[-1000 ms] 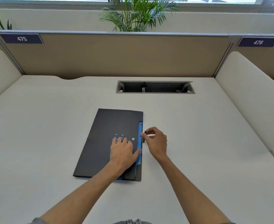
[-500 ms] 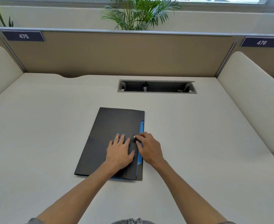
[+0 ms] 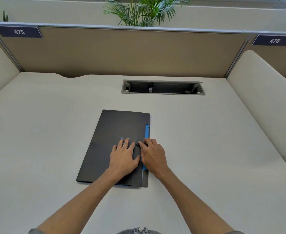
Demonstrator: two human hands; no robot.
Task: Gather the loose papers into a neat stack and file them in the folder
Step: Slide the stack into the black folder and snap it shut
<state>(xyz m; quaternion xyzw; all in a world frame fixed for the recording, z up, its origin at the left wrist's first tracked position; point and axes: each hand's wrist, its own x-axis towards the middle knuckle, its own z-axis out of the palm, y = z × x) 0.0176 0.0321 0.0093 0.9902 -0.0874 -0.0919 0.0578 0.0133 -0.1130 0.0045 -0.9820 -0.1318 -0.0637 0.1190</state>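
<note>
A dark grey folder (image 3: 115, 132) lies closed and slightly askew on the white desk (image 3: 37, 132), with a blue inner edge (image 3: 147, 130) showing along its right side. My left hand (image 3: 124, 156) rests flat on the cover, fingers spread. My right hand (image 3: 153, 155) lies beside it at the folder's right edge, its fingertips pressing the small round closure tab (image 3: 137, 143) onto the cover. No loose papers are visible.
An open cable slot (image 3: 162, 87) is cut into the desk behind the folder. A tan partition (image 3: 122, 51) with number plates 475 and 476 closes the back, and cream side dividers (image 3: 260, 98) flank the desk. Plants stand behind the partition.
My right hand moved left from the folder's edge, bringing the tab over onto the cover. The left hand has stayed flat on the folder.
</note>
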